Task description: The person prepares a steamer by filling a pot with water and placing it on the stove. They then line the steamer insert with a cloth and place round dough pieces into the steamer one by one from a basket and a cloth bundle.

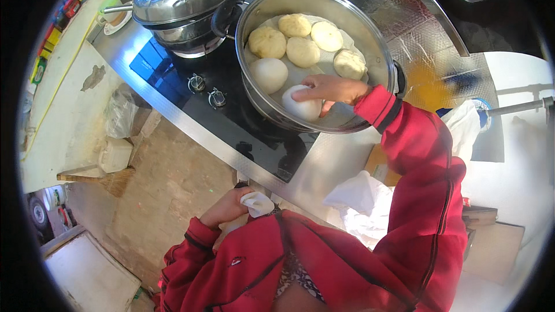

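My right hand (334,91) reaches into a large steel steamer pot (386,52), its fingers around a smooth white dough bun (301,103) at the near side. Beside it rests another white bun (269,75). Several yellowish buns (302,52) lie farther back on a pale steamer cloth (329,65). Low in front of my body, my left hand (232,206) grips a white cloth (258,204); part of that hand's fingers is hidden.
The pot stands on a black glass gas hob (260,147) with two knobs (196,82). A lidded steel wok (182,0) sits at the back left, its handle pointing left. A white plastic bag (364,199) lies by the counter's near edge; a straw broom (117,182) is on the floor.
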